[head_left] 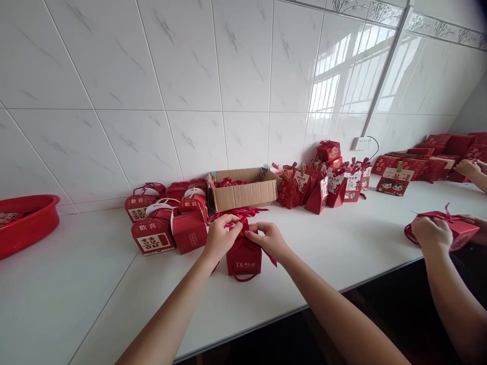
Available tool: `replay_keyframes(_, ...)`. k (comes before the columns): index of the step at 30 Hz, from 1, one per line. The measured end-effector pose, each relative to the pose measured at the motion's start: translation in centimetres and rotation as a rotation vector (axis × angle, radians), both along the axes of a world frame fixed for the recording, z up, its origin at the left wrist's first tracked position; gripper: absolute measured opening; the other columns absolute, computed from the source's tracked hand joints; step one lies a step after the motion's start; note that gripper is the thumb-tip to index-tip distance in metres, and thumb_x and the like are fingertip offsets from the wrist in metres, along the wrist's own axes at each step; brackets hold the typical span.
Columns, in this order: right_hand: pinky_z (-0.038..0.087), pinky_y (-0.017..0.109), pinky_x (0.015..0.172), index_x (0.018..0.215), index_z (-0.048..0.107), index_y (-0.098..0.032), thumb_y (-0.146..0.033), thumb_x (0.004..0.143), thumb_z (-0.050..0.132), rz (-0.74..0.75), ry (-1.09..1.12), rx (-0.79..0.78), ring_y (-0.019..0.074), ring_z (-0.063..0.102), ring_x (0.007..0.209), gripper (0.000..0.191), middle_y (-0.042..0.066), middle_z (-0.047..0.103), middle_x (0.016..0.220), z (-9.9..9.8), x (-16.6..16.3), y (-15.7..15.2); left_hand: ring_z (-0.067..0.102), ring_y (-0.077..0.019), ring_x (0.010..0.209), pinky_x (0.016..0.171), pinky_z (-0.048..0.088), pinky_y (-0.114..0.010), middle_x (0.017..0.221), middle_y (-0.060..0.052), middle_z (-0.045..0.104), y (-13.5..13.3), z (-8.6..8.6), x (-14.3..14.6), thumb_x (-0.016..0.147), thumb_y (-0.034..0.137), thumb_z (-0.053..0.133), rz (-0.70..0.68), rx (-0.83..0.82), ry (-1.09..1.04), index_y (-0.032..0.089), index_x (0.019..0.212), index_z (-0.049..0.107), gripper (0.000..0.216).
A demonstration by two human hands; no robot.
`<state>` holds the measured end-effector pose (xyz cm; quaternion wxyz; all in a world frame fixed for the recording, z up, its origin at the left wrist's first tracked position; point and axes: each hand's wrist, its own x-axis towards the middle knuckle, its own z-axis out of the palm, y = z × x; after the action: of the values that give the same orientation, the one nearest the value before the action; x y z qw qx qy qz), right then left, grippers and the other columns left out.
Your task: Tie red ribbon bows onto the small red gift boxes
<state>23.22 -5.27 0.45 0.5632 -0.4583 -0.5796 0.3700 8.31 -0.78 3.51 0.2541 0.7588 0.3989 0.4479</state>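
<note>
A small red gift box (244, 262) with gold lettering stands upright on the white table in front of me. A red ribbon (243, 226) lies over its top, with one tail hanging down at the right. My left hand (224, 234) pinches the ribbon from the left side. From the right, my right hand (267, 237) pinches the same ribbon, thumb and finger pressed together. A red cord handle (245, 278) loops onto the table at the box's front. More loose red ribbon (249, 213) lies just behind the box.
Behind stands an open cardboard box (245, 196) with red pieces inside. Red gift boxes (154, 235) cluster at its left, red pouch-like boxes (300, 187) at its right. A red basin (32, 223) sits far left. At right, a co-worker's hand (433, 233) holds another red box (462, 233).
</note>
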Motion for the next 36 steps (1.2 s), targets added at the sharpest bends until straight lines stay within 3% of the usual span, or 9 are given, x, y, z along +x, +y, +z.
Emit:
replay_keyframes(4, 0.046, 0.03, 0.068, 0.068, 0.061, -0.018, -0.043, 0.066, 0.071, -0.035, 0.071, 0.0, 0.0168, 0.058, 0.072, 0.026, 0.003, 0.065, 0.076, -0.4, 0.0, 0.5, 0.061, -0.0201, 0.08, 0.074, 0.047, -0.031, 0.086, -0.004, 0.07, 0.0, 0.0, -0.2, 0.076, 0.034, 0.056, -0.023, -0.047, -0.016, 0.019, 0.078, 0.065, 0.018)
replay_keyframes(8, 0.046, 0.031, 0.074, 0.09, 0.067, -0.018, -0.042, 0.068, 0.07, -0.012, 0.054, 0.003, 0.0165, 0.059, 0.073, 0.033, 0.003, 0.067, 0.078, -0.6, 0.0, 0.6, 0.061, -0.0197, 0.077, 0.072, 0.047, -0.031, 0.081, -0.004, 0.068, -0.2, 0.1, -0.1, 0.074, 0.035, 0.057, -0.054, -0.148, -0.068, 0.018, 0.076, 0.064, 0.019)
replay_keyframes(12, 0.045, 0.032, 0.075, 0.078, 0.071, -0.019, -0.043, 0.075, 0.063, -0.066, -0.06, 0.063, 0.0183, 0.058, 0.077, 0.025, 0.004, 0.069, 0.08, -0.7, -0.1, 0.4, 0.06, -0.0201, 0.082, 0.073, 0.046, -0.031, 0.083, -0.004, 0.066, -0.3, 0.5, -0.7, 0.071, 0.034, 0.059, -0.138, -0.286, -0.13, 0.018, 0.078, 0.064, 0.019)
replay_keyframes(16, 0.044, 0.032, 0.075, 0.077, 0.072, -0.022, -0.043, 0.075, 0.064, -0.133, -0.093, 0.069, 0.0188, 0.057, 0.076, 0.023, 0.003, 0.068, 0.078, -0.8, 0.1, 0.3, 0.053, -0.02, 0.102, 0.082, 0.044, -0.029, 0.102, -0.004, 0.058, 0.1, 0.3, -2.2, 0.065, 0.024, 0.063, -0.183, -0.259, -0.194, 0.022, 0.099, 0.059, 0.034)
replay_keyframes(20, 0.043, 0.029, 0.067, 0.078, 0.07, -0.02, -0.047, 0.073, 0.065, 0.007, -0.006, -0.027, 0.0159, 0.055, 0.07, 0.028, 0.002, 0.065, 0.076, -0.6, 0.6, 0.2, 0.053, -0.0184, 0.094, 0.082, 0.043, -0.03, 0.091, -0.002, 0.053, 1.0, -1.2, -3.1, 0.067, 0.037, 0.067, -0.051, -0.328, -0.146, 0.02, 0.088, 0.053, 0.03)
replay_keyframes(26, 0.041, 0.027, 0.063, 0.073, 0.061, -0.018, -0.052, 0.071, 0.067, 0.186, 0.001, -0.063, 0.0124, 0.05, 0.063, 0.035, -0.001, 0.059, 0.069, -0.1, 1.5, 0.5, 0.054, -0.0141, 0.077, 0.071, 0.041, -0.026, 0.082, 0.001, 0.053, 1.7, -3.0, -3.5, 0.066, 0.048, 0.071, -0.234, -0.481, -0.081, 0.018, 0.081, 0.05, 0.04)
replay_keyframes(32, 0.045, 0.031, 0.07, 0.075, 0.061, -0.018, -0.051, 0.074, 0.066, 0.316, 0.014, -0.072, 0.0151, 0.056, 0.072, 0.033, 0.003, 0.064, 0.079, -0.2, 2.2, 0.5, 0.04, -0.0081, 0.051, 0.048, 0.024, -0.022, 0.063, 0.005, 0.047, 1.2, -3.0, -3.9, 0.064, 0.056, 0.069, -0.233, -0.82, -0.073, 0.017, 0.072, 0.05, 0.044)
replay_keyframes(36, 0.046, 0.032, 0.074, 0.078, 0.062, -0.018, -0.048, 0.078, 0.063, 0.386, -0.054, -0.06, 0.0157, 0.058, 0.077, 0.03, 0.004, 0.066, 0.084, 0.0, 2.4, 0.3, 0.035, -0.0078, 0.05, 0.047, 0.021, -0.023, 0.06, 0.004, 0.046, 1.0, -2.8, -4.4, 0.064, 0.055, 0.07, -0.286, -0.825, -0.041, 0.016, 0.068, 0.056, 0.042)
